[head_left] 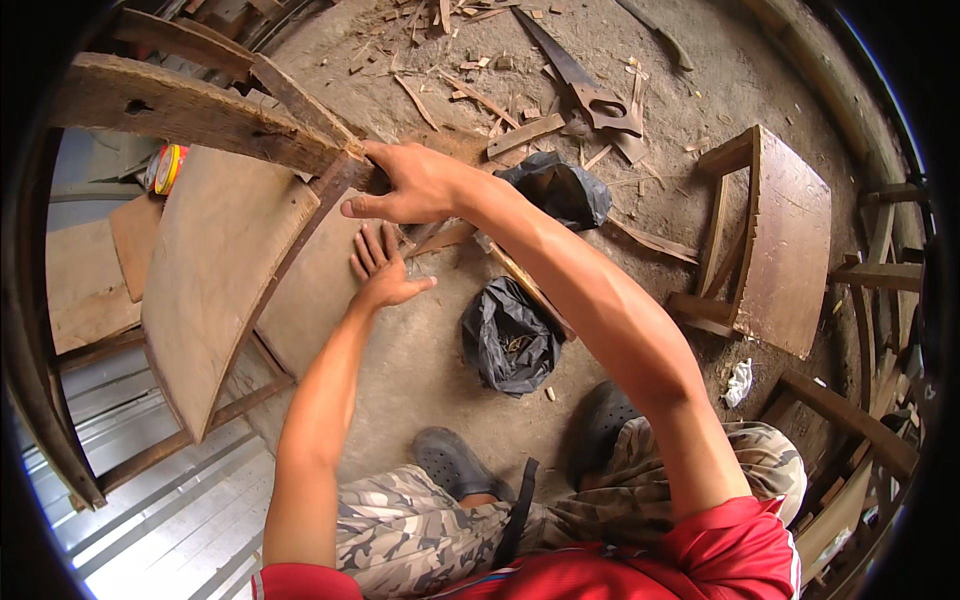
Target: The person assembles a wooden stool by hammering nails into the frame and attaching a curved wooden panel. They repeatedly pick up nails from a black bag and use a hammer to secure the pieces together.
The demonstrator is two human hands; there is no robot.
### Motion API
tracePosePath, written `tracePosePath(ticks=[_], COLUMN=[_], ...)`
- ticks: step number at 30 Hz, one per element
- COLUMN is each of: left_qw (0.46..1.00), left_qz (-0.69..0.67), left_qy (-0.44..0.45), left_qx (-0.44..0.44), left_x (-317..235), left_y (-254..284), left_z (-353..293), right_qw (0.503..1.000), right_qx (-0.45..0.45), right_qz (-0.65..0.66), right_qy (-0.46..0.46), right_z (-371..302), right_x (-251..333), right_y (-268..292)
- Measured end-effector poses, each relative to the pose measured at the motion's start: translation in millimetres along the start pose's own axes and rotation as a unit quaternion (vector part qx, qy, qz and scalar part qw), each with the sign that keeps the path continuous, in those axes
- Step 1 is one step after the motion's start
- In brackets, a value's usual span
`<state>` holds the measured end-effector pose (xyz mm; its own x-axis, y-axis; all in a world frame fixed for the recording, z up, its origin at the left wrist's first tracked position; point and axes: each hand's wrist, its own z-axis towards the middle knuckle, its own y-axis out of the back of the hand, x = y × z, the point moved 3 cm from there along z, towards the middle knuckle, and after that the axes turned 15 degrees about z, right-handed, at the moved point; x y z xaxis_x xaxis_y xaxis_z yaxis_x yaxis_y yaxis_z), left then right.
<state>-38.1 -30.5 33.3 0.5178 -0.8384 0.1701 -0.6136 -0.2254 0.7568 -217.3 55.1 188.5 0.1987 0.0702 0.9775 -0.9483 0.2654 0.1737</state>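
Observation:
A worn wooden frame (200, 112) with several beams and a curved-edged plywood panel (225, 250) stands tilted at the left. At its near corner, my right hand (415, 185) grips the wood; the fingers are partly hidden behind it and the thumb sticks out below. My left hand (380, 272) is open, fingers spread, against the edge of a lower brown board (315, 295). Whether the left palm presses on that board I cannot tell. Just right of my left hand is a black plastic bag (512, 340) with its mouth open and small bits inside.
A handsaw (590, 95) lies on the dusty floor among wood scraps. Another black bag (560, 190) sits beyond my right forearm. To the right stands a small wooden seat (780, 245), with stacked lumber (880, 275) past it. Corrugated metal sheets (170, 500) lie at the lower left.

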Motion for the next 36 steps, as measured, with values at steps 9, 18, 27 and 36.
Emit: tracePosePath(ticks=[9,18,27,36], left_qw=[0.999,0.988,0.978,0.991], left_qz=[-0.006,0.014,0.014,-0.025], left_qy=[-0.034,-0.004,-0.041,-0.022], left_qx=[0.03,0.152,0.206,0.128], left_x=[10.2,5.7,7.4,7.1], left_y=[-3.5,17.5,17.7,15.8], left_z=[13.0,7.0,9.2,11.6], right_qw=[0.984,0.872,0.84,0.855], right_qx=[-0.157,-0.365,-0.432,-0.343], right_qz=[0.079,0.081,0.027,0.008], right_qy=[-0.039,-0.317,-0.326,-0.39], right_z=[-29.1,-105.7,-137.1,-173.1], right_x=[-60.5,-113.5,-109.6,-127.5], right_y=[4.0,-31.9,-26.0,-33.2])
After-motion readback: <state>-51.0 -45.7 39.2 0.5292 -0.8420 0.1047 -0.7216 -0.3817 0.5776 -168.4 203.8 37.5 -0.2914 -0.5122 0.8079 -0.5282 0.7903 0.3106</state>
